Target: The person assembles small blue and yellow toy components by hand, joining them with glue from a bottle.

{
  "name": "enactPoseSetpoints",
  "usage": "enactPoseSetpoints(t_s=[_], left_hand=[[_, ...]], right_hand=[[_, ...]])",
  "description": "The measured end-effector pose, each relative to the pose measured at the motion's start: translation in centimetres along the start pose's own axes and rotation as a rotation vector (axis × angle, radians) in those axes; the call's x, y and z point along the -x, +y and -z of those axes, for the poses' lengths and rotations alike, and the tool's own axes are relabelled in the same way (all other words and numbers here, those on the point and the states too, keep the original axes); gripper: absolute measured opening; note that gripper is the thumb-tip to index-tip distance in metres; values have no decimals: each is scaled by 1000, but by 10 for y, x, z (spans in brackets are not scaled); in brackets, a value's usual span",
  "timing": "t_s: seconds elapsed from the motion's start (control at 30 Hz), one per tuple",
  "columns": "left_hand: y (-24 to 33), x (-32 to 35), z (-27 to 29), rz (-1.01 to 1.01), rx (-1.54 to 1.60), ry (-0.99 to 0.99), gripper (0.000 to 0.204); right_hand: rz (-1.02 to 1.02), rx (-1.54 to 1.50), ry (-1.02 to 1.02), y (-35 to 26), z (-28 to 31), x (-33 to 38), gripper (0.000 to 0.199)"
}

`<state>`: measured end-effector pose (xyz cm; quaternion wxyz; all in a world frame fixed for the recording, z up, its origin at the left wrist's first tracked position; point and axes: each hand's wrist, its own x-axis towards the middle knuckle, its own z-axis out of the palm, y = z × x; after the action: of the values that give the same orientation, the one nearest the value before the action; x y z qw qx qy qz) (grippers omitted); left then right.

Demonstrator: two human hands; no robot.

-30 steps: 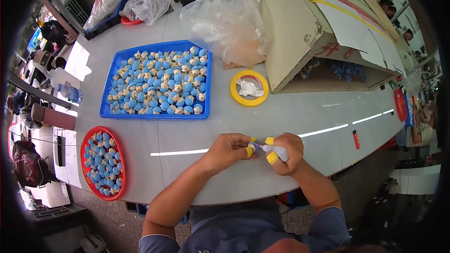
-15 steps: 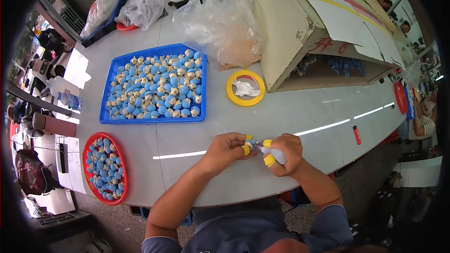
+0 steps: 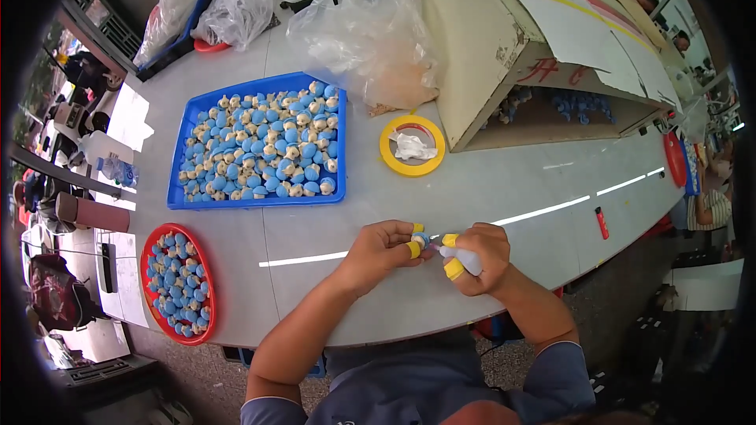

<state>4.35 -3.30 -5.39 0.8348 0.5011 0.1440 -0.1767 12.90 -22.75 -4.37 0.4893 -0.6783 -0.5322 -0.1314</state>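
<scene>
My left hand (image 3: 368, 258) pinches a small blue-and-cream figurine (image 3: 420, 240) between its fingertips, over the near part of the table. In my right hand (image 3: 490, 256) is a small white squeeze bottle (image 3: 467, 259) with a thin tip, pointed at the figurine. Whether the tip touches it is too small to tell. Yellow wraps cover fingertips on both hands. Rows of similar figurines fill a blue tray (image 3: 256, 204) beyond my left hand. More of them lie in a red oval basket (image 3: 211, 308) at the left.
A yellow ring (image 3: 387, 157) with crumpled tissue sits past my hands. Behind it lies a clear plastic bag (image 3: 358, 39). To the right, a worn, open-fronted box (image 3: 472, 71) contains blue pieces. A red lighter-like object (image 3: 602, 223) lies near the table's right edge.
The figurine appears slightly turned in my left fingertips, with more blue showing. Both hands keep nearly the same place, and the view has shifted a little.
</scene>
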Motion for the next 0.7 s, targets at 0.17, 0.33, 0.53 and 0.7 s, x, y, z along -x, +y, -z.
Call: enactPoseSetpoints(t_s=[0.17,0.33,0.53,0.7], left_hand=[[1,1,-1,-1,-24,-4,34],[3,2,-2,9,-53,-21,36],[4,1,-1,11,-73,-50,37],[3,2,0,25,-27,-21,39]], right_hand=[[-3,17,14,-1,2,-3,23],[0,13,17,2,0,-1,23],[-6,-6,22,3,-3,-3,21],[-20,-19,62,-1,2,-5,19]])
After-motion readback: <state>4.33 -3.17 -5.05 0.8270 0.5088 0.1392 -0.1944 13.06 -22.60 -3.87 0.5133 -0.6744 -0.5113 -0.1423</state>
